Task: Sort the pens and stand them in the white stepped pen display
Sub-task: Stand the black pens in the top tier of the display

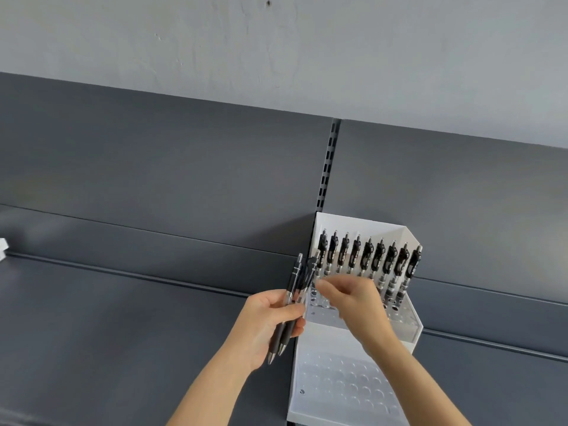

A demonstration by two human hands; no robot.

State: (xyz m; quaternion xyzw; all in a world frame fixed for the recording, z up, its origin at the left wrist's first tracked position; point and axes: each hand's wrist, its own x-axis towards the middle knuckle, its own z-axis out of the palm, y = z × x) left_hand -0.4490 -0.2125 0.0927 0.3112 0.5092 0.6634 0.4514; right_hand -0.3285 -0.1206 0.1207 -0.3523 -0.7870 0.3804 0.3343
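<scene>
A white stepped pen display (347, 333) stands on a dark grey shelf. Several black pens (367, 256) stand upright in its back row. Its middle and front steps show empty round holes. My left hand (270, 318) grips a bundle of black pens (292, 302), tips pointing down, just left of the display. My right hand (350, 298) is over the middle step and pinches the upper part of one pen in that bundle with thumb and fingertips.
Dark grey shelf panels (153, 318) run left and right of the display. A slotted upright (327, 167) rises behind it. A small white object (2, 247) shows at the far left edge. A pale wall (276, 41) is above.
</scene>
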